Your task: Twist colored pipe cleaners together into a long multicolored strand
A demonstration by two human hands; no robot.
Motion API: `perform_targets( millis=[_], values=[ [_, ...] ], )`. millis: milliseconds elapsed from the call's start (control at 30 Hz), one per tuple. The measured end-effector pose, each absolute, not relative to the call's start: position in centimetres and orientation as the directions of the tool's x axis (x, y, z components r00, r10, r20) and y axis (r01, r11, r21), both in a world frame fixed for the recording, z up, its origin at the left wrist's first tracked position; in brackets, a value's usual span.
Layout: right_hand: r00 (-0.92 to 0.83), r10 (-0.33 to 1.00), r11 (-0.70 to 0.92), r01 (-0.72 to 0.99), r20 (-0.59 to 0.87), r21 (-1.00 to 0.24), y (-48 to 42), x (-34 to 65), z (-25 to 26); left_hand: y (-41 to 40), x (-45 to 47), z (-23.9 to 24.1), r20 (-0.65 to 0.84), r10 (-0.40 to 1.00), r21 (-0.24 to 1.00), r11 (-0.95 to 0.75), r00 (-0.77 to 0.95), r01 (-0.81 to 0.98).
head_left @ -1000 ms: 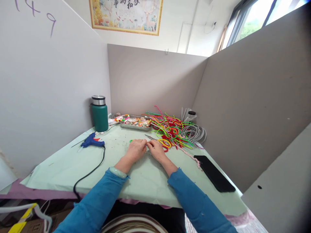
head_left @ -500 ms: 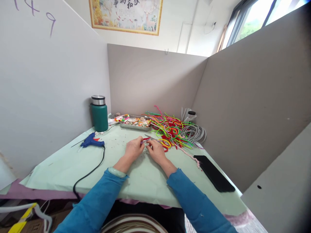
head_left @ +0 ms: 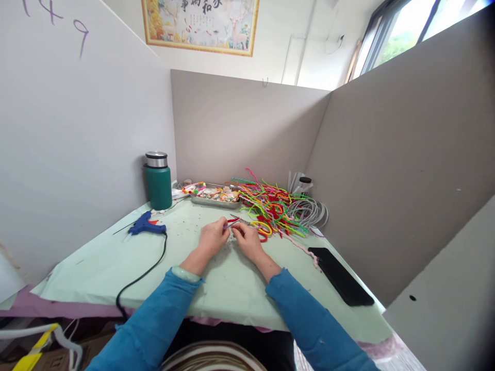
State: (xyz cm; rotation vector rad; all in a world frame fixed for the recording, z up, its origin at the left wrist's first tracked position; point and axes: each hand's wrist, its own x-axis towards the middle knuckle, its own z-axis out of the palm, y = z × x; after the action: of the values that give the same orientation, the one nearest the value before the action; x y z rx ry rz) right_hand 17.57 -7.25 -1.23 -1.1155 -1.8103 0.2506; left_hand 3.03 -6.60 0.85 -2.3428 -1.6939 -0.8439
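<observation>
Over the middle of the table, my left hand (head_left: 213,238) is closed with its fingertips pinched on a short red and purple pipe cleaner (head_left: 233,220). Close beside it, my right hand (head_left: 248,241) has thumb and fingers drawn together near the purple part; what lies between these fingertips is too small to make out. Just beyond my right hand lie scissors (head_left: 264,228) with yellow and red handles, their blades pointing left behind the pipe cleaner. A heap of bright pipe cleaners (head_left: 266,201) spreads behind them.
At left are a blue glue gun (head_left: 145,224) with a black cord and a green bottle (head_left: 158,185). A metal tray (head_left: 214,201) of small pieces stands at the back. A grey coil (head_left: 309,212) and a black phone-like slab (head_left: 342,278) lie right. Partitions enclose the table.
My right fingers have shifted very slightly and drawn closer together by the pipe cleaner. My left hand stays in place, and the things on the table have not moved.
</observation>
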Motion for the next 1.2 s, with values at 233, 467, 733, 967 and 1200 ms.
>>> perform_targets(
  millis=[233, 467, 733, 967, 1200],
  values=[
    [-0.081, 0.843, 0.505, 0.462, 0.532, -0.729, -6.5, 17.6, -1.7, -6.6, 3.0, 0.7, 0.534, 0.807, 0.242, -0.432, 0.252, 0.869],
    [-0.061, 0.955, 0.292, 0.052, 0.289, -0.955, -5.8, 17.7, -1.7, -6.6, 3.1, 0.6, 0.568, 0.784, 0.295, -0.477, 0.249, 0.828],
    [-0.064, 0.990, 0.090, -0.371, 0.123, -0.924, -6.0, 18.1, -1.1, -6.4, 3.0, 0.4, 0.610, 0.730, 0.285, -0.564, 0.307, 0.775],
    [0.042, 0.992, 0.127, -0.395, 0.120, -0.910, -5.4, 18.8, -1.1, -6.9, 3.2, 0.8, 0.596, 0.690, 0.208, -0.627, 0.411, 0.751],
    [0.247, 0.878, 0.402, 0.086, 0.410, -0.912, -5.3, 18.8, -1.3, -6.7, 3.2, 0.6, 0.573, 0.701, 0.206, -0.624, 0.424, 0.754]
  ],
)
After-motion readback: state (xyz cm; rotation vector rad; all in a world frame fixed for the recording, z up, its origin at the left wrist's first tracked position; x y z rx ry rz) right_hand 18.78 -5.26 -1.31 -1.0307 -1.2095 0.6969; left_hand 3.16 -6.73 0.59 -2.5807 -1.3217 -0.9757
